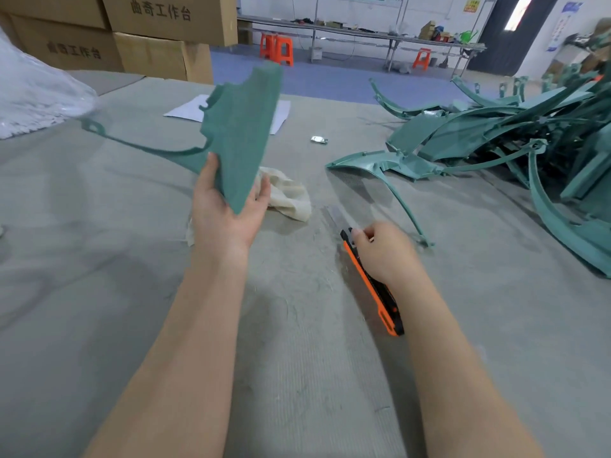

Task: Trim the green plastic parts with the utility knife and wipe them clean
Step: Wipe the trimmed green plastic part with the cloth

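My left hand (228,206) grips the lower corner of a flat green plastic part (241,133) and holds it up above the table; a thin curved arm of the part reaches out to the left. My right hand (383,252) holds an orange and black utility knife (373,285) near its blade end, low over the table, with the handle pointing back toward me. A crumpled cream cloth (287,196) lies on the table just behind my left hand. Another green part (377,166) lies flat to the right of the cloth.
A tangled pile of green plastic parts (515,133) fills the right side of the grey felt-covered table (99,259). White paper (188,109) and a small silver item (319,139) lie farther back. Cardboard boxes (148,47) and a clear plastic bag (33,94) stand at the left.
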Demonstrator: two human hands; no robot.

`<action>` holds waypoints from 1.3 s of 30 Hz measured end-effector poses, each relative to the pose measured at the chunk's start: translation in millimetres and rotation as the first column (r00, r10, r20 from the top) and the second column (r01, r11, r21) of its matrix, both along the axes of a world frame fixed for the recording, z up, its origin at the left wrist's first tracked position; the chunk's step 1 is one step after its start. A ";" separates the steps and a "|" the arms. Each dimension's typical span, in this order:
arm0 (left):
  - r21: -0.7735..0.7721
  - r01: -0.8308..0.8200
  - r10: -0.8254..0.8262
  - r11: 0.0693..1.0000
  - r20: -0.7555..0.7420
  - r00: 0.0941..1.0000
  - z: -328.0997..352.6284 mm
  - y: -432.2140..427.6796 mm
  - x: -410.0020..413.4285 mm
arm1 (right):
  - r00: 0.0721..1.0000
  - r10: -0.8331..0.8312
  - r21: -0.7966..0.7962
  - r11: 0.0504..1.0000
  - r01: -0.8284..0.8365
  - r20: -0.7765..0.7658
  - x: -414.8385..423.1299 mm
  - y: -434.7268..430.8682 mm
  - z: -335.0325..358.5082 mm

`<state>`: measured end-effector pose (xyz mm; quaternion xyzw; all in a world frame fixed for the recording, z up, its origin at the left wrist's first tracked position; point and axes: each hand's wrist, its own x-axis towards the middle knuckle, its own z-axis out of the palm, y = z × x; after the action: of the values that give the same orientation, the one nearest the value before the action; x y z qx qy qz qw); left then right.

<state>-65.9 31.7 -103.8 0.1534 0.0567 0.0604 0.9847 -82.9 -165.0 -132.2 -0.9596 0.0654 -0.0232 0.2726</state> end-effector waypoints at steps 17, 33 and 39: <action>-0.289 -0.041 0.075 0.957 0.106 0.992 3.7 24.2 -0.9 | 0.982 0.150 0.008 0.988 -0.152 0.111 74.0 163.8 2.0; 0.112 0.075 -0.077 0.991 0.009 0.997 -3.3 3.4 5.0 | 0.897 -0.202 0.797 0.561 -0.223 0.393 65.1 60.2 93.0; 0.211 0.305 -0.343 0.929 0.174 0.923 4.0 -15.1 -1.1 | 0.965 0.015 0.805 0.548 -0.226 0.260 34.9 59.3 72.5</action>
<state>-67.0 16.6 -99.8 0.2416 -0.0784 -0.0832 0.9636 -47.9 -105.7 -59.7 -0.7111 -0.0288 -0.0781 0.6981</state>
